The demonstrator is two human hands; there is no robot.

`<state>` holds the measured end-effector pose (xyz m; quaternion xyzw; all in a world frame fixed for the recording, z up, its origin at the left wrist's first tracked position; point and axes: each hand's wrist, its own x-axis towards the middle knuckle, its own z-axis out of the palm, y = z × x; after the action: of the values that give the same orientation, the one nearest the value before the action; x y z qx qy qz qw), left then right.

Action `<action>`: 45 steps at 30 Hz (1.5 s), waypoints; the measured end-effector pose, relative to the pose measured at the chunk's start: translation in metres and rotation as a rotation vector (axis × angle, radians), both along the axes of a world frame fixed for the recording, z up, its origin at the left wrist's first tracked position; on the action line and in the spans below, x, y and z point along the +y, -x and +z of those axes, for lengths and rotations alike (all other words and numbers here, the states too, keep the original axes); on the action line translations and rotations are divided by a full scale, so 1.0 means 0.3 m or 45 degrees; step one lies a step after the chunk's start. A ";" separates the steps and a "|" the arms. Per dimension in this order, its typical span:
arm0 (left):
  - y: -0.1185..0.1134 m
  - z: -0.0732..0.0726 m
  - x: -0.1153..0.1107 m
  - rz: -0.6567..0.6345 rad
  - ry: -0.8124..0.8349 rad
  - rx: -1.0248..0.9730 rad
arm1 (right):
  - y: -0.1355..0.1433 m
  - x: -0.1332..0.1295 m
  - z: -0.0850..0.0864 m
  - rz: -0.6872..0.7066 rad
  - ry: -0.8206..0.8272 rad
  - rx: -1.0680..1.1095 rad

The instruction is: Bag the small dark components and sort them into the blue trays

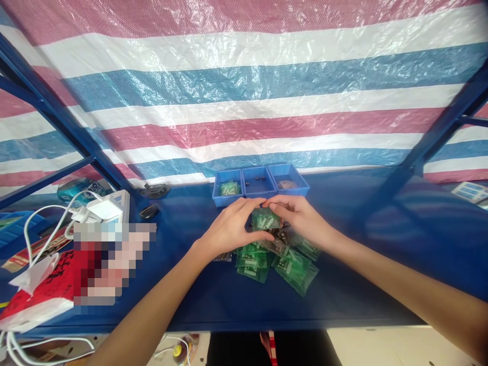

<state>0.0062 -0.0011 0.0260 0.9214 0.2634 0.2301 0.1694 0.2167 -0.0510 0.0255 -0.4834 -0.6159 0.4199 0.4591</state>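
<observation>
A small green plastic bag (266, 218) with pale parts in it is between my two hands, above a heap of similar bags. My right hand (299, 216) pinches the bag's upper right corner with thumb and fingertips. On the other side, my left hand (234, 223) has its fingertips at the top edge, while its thumb reaches across the lower part of the bag. Below lie more green bags (293, 267) on the blue table, some overlapping. Several brownish bags (278, 241) with dark parts are partly hidden under the hands.
Behind my hands stand three joined blue bins (260, 182), with green bags in the left one and small parts in the others. Left on the table (206, 305) are a black mouse (148, 211), a white power strip (114, 206) with cables, and a red packet (57, 274).
</observation>
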 end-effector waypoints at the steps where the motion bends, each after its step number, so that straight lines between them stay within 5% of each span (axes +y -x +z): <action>1: 0.001 0.002 -0.001 0.008 0.020 -0.001 | 0.002 -0.002 0.004 -0.001 0.005 0.008; 14: 0.014 -0.011 0.027 0.182 0.138 -0.082 | -0.006 0.013 -0.033 0.025 0.062 0.210; 28: 0.002 -0.016 0.015 0.168 0.172 -0.127 | -0.002 0.010 -0.045 -0.113 -0.236 -0.215; 36: 0.003 -0.020 0.014 0.157 -0.031 0.078 | 0.005 -0.002 -0.038 -0.123 -0.254 -0.250; 45: 0.002 -0.008 -0.002 0.137 -0.130 0.004 | 0.008 -0.002 -0.035 -0.159 -0.225 -0.219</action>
<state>0.0055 -0.0016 0.0236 0.9137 0.3008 0.2505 0.1092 0.2144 -0.0516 0.0150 -0.5126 -0.6565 0.2915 0.4705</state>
